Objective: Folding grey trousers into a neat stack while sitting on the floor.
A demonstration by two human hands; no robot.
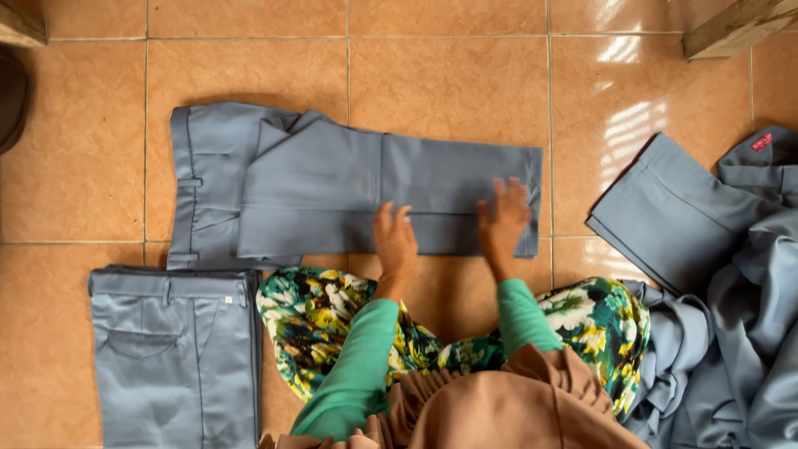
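Both hands are down flat on the grey trousers (349, 187) spread across the tiled floor (449, 83) in the middle of the frame. The left hand (396, 241) lies open, fingers splayed, on the lower edge of the folded leg; the right hand (503, 218) is open too, pressing near the hem end at centre right. Neither grips anything, just palms on cloth.

The risk here, as I judge it: the fabric looks smooth and the tiles glossy, so a push along the leg could slide the whole garment instead of flattening it. The folded-over layer near the waistband at upper left sits slightly askew, and pressure from the hem end could skew it further, leaving a crooked crease.

Close by, a folded pair (174, 353) lies at lower left, its top edge just beside the spread trousers' waistband; a shove leftward could ruck the two together. At right, a loose heap of grey garments (731, 333) lies near the right elbow, easy to drag in.
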